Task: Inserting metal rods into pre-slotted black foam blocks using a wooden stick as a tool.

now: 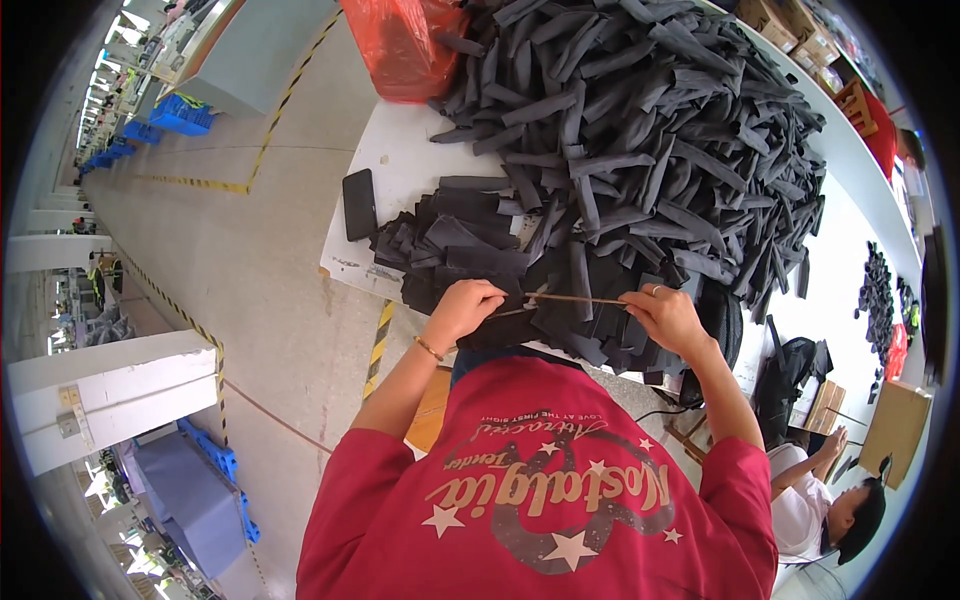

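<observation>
Right, count at the bench [396,135]: 2 hands in play, 1 thin tan strip [575,298] between them. Strip sits roughly level at the near edge, over dark flat pieces [600,325].

Right hand [662,312]: narrow pinch, thumb and finger on the strip's right end. 1 ring [656,289] on it. Left hand [468,305]: fingertips drawn together just beside the strip's left end; can't tell whether they grip it. 1 bracelet [428,348] on that wrist.

Dark pieces: too many to count, they overlap. 1 big heap of rolled or folded ones [650,130] fills the far side. 1 lower pile of flatter ones [455,235] lies just beyond the left hand, touching the heap's near left side.

Also on the bench: 1 black phone [359,204] at the left edge, beside the flatter pile; 1 red bag [405,50] at the far left, against the heap. Far right, well apart: 1 small dark heap [875,310] with 1 small red item [895,350] near it; too small to tell what.

Other people: 1 person in white [810,490] at lower right, 1 in red [870,130] at upper right, partly cut off.
</observation>
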A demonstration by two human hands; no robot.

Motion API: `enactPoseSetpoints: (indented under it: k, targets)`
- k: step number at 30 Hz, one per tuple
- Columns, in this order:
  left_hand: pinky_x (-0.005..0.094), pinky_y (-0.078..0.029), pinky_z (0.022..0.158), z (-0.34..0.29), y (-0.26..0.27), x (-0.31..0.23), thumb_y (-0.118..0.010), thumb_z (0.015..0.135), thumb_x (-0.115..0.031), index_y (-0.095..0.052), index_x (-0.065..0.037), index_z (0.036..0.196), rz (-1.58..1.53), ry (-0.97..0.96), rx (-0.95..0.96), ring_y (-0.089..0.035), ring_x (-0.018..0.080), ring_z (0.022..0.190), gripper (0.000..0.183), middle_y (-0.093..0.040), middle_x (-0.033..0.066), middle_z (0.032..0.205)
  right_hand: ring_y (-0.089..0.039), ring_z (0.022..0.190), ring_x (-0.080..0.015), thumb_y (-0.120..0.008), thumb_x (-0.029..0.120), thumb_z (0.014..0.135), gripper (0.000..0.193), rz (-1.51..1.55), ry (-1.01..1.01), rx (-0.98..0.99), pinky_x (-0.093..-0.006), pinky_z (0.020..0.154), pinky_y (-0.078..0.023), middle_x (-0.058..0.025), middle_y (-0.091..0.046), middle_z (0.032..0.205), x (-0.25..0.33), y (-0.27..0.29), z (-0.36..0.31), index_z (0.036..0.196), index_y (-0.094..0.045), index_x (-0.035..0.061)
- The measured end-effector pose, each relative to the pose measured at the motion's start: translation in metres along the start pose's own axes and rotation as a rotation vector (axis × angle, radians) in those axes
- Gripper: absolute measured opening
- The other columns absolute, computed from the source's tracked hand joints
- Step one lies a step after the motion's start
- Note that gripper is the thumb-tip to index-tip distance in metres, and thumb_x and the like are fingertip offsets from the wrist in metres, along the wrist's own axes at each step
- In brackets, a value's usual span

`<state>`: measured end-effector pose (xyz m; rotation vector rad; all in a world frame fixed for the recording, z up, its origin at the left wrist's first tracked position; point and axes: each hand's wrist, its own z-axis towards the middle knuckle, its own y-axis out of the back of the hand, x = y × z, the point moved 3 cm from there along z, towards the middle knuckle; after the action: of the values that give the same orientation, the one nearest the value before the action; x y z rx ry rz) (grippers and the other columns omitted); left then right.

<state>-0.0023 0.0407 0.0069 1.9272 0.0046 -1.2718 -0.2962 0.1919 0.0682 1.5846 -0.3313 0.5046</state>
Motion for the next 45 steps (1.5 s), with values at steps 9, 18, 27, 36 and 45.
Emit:
enactPoseSetpoints:
  k: [9,18,27,36,45]
  targets:
    - [0.038,-0.05,0.077,0.021,-0.003,-0.027,-0.062,0.084,-0.016,-0.07,-0.003,0.089,0.016,-0.177,-0.032,-0.063,0.0311,0.085,0.017,-0.067,0.0121,0.087,-0.063,0.073,-0.0304,-0.064,0.016,0.084,0.02,0.005,0.058,0.01,-0.0393,0.062,-0.051,-0.0091,-0.062,0.08,0.017,-0.026,0.025,0.103,-0.066,0.0097]
    - [0.0433,-0.047,0.096,0.0,0.017,-0.038,-0.075,0.081,-0.014,-0.038,0.0,0.138,-1.134,-0.063,-0.651,-0.055,0.0306,0.116,0.069,-0.049,0.0153,0.131,-0.059,0.069,-0.0116,-0.053,-0.001,0.086,0.026,0.895,-0.297,0.047,-0.028,0.064,-0.048,-0.007,-0.064,0.076,0.056,-0.108,0.043,0.11,-0.062,-0.0003]
    - [0.0337,-0.055,0.061,0.026,-0.037,-0.033,-0.066,0.091,-0.025,-0.064,0.0,0.098,-1.707,0.42,-0.738,-0.063,0.0218,0.062,0.026,-0.064,0.008,0.075,-0.06,0.072,-0.0394,-0.058,0.002,0.086,0.013,0.712,-0.318,-0.331,-0.0416,0.064,-0.047,-0.0218,-0.059,0.078,0.098,-0.122,0.057,0.098,-0.06,-0.0033]
    - [0.0218,-0.022,0.035,0.045,-0.003,-0.021,-0.069,0.088,-0.03,-0.062,-0.004,0.088,-1.583,0.414,-0.894,-0.034,0.0053,0.036,0.027,-0.045,-0.0023,0.051,-0.062,0.071,-0.0401,-0.061,0.007,0.089,0.01,0.535,-0.216,-0.124,-0.0437,0.059,-0.048,-0.0224,-0.061,0.076,0.089,-0.092,-0.003,0.089,-0.058,-0.0021]
    - [0.031,-0.045,0.053,0.056,-0.011,-0.042,-0.055,0.094,-0.047,-0.053,-0.004,0.102,-1.722,0.534,-0.904,-0.056,0.0179,0.056,0.044,-0.056,0.0045,0.061,-0.062,0.065,-0.0387,-0.062,0.006,0.087,0.009,0.454,-0.345,-0.203,-0.0403,0.055,-0.047,-0.0217,-0.06,0.07,0.085,-0.084,-0.023,0.086,-0.059,-0.0025]
